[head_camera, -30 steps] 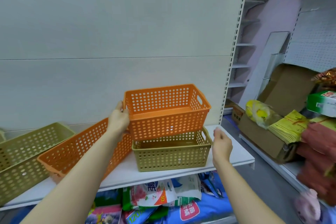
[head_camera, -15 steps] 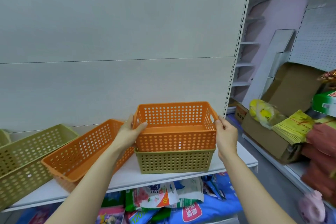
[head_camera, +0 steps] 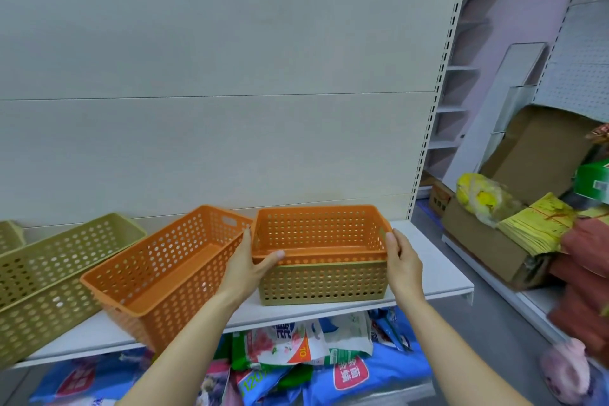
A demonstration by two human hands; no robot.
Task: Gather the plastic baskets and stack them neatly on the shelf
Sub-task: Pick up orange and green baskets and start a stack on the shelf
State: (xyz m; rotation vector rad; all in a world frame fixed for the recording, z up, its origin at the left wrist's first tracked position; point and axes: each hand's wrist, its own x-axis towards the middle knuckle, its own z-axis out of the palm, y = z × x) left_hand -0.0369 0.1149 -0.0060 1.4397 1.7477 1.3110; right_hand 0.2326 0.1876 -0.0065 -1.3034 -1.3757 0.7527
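Observation:
An orange perforated basket (head_camera: 316, 229) sits nested deep inside an olive-green basket (head_camera: 323, 282) on the white shelf (head_camera: 435, 270). My left hand (head_camera: 250, 269) grips the orange basket's left rim, thumb over the front edge. My right hand (head_camera: 402, 262) holds its right end. Left of the stack a second orange basket (head_camera: 158, 273) lies tilted, overhanging the shelf's front edge. Further left lies a long olive-green basket (head_camera: 56, 270), with another green one (head_camera: 10, 236) partly cut off at the frame's edge.
The shelf's pale back panel (head_camera: 230, 76) rises behind the baskets. Bags of goods (head_camera: 296, 349) fill the level below. To the right are a cardboard box (head_camera: 487, 250) with yellow packets, red bundles (head_camera: 583, 280) and a narrow aisle floor.
The orange basket has gone down from above the green one until it is nested inside it. My right hand has come onto its right end, and both hands followed it down.

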